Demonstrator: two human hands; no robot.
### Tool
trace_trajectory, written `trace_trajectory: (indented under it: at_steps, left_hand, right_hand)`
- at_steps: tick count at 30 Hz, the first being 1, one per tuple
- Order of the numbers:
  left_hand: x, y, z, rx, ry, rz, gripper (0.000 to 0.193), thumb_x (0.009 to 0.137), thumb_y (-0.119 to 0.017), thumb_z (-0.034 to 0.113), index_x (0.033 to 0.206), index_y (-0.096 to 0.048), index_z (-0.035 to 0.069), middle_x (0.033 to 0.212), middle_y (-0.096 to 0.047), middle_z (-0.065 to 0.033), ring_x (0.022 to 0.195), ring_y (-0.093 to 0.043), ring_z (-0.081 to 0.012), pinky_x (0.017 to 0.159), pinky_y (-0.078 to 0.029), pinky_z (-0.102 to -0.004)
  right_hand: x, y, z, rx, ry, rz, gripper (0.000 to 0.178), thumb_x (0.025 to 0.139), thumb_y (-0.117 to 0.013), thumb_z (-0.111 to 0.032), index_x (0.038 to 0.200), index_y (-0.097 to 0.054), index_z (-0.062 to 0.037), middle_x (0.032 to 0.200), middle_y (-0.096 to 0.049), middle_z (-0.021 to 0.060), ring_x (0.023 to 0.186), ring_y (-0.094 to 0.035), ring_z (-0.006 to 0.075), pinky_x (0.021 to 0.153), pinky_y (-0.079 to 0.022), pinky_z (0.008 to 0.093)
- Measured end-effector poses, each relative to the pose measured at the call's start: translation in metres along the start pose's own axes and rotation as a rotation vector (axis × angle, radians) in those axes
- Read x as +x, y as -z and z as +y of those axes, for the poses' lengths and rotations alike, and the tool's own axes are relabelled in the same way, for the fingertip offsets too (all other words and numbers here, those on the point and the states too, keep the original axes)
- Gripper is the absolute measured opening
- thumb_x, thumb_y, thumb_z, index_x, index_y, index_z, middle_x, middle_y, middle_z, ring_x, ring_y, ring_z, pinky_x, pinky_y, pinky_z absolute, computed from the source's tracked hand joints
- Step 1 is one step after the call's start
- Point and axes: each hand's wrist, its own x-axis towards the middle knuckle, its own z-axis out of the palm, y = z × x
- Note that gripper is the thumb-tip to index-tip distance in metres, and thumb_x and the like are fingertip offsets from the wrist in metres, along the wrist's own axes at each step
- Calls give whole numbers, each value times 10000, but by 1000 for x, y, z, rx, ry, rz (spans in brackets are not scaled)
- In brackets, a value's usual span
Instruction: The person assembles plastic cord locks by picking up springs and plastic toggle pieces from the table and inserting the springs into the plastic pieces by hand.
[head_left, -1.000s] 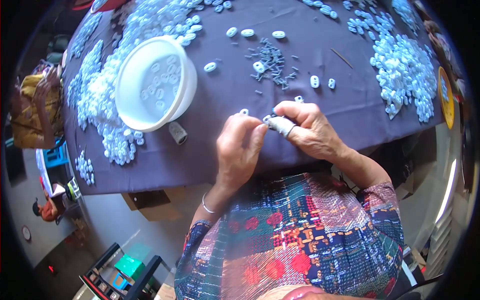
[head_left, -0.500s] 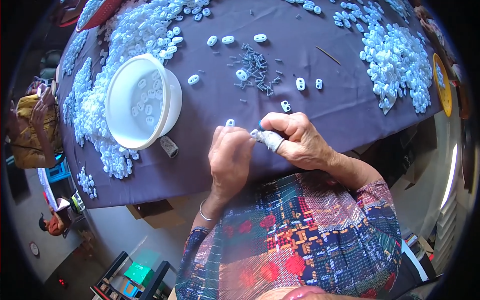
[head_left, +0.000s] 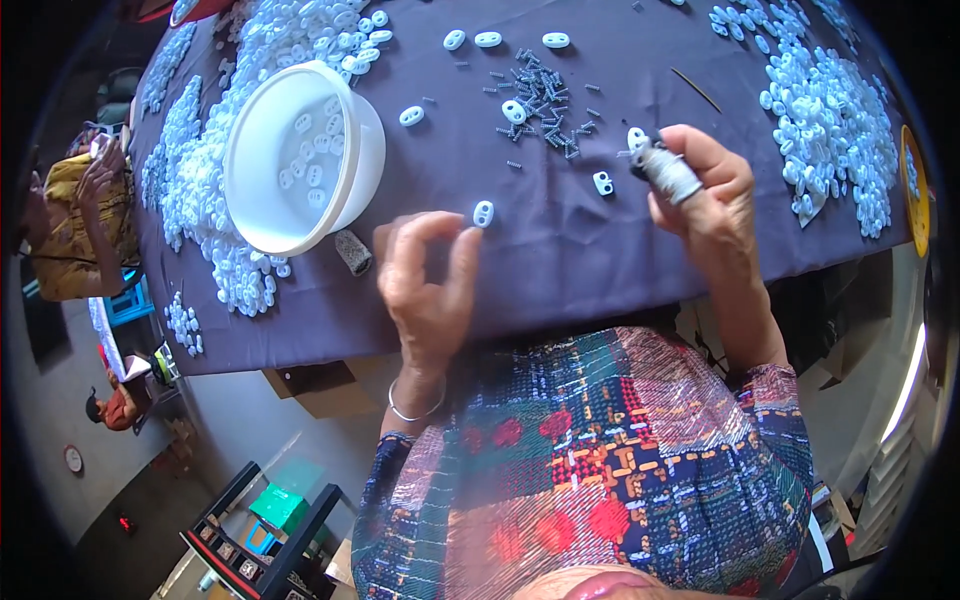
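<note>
My left hand [head_left: 425, 285] hovers near the table's front edge, thumb and forefinger apart, with nothing in it. Just beyond its fingertips lies a white oval two-hole plastic piece [head_left: 483, 213]. Farther right, my right hand [head_left: 705, 195] has curled fingers, one wrapped in a worn whitish finger cover [head_left: 670, 173]. Its fingertips meet beside another two-hole piece [head_left: 636, 140]; something dark shows there, too blurred to name. A white piece with dark holes [head_left: 603, 183] rests between the hands. Behind it is a heap of small grey metal springs [head_left: 545, 105], a white piece [head_left: 514, 112] among them.
A white tub [head_left: 365, 150] with some pieces inside stands at left, beside a large pile of white pieces [head_left: 200, 160]. A loose finger cover [head_left: 352, 252] lies by the tub. More pieces [head_left: 830, 140] are heaped at right, near a yellow tray [head_left: 912, 190]. Another person [head_left: 85, 220] sits at far left.
My hands have come apart: the right moved right and forward to the loose pieces, while the left moved slightly left and its fingers spread. The whole view has shifted a little.
</note>
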Motion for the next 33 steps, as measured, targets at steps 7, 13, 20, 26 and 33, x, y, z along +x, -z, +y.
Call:
trace_trajectory:
  at_steps: [7, 13, 20, 26, 33]
  left_hand:
    - [26, -5, 12, 103, -177, -103, 188, 655, -716, 5, 789, -595, 56, 762, -599, -63, 738, -532, -237, 666, -426, -337]
    - [58, -55, 32, 201, -455, -271, 192, 682, -713, 184, 773, -576, 85, 781, -554, -47, 755, -503, -233, 663, -392, -354]
    - [77, -101, 50, 379, -465, -401, 231, 712, -691, 239, 806, -572, 64, 858, -569, -65, 891, -506, -268, 749, -419, -376]
    - [74, -94, 50, 198, -471, -419, 182, 731, -681, 135, 841, -573, 39, 809, -587, -75, 789, -568, -235, 666, -458, -333]
    - [51, -19, 40, -740, 568, -532, 160, 788, -677, 33, 925, -606, -10, 796, -630, -30, 700, -615, -108, 609, -490, -211]
  right_hand:
    - [7, 20, 14, 166, 93, 75, 132, 869, -552, -40, 977, -583, 30, 683, -550, -10, 476, -396, 3, 404, -290, 167]
    - [12, 34, 13, 372, 316, 114, 235, 869, -554, -42, 1086, -545, 49, 715, -517, 51, 520, -368, 63, 437, -304, 203]
    - [5, 33, 19, 354, 326, 146, 219, 868, -548, -31, 1077, -554, 36, 746, -549, 37, 514, -372, 47, 414, -297, 196]
    - [3, 27, 18, 320, 277, 199, 182, 859, -546, -18, 1031, -560, 40, 694, -528, 7, 493, -369, 25, 417, -302, 188]
    - [1, 26, 20, 316, 259, 177, 168, 850, -562, -5, 1008, -573, 51, 689, -545, 4, 500, -416, 15, 422, -332, 178]
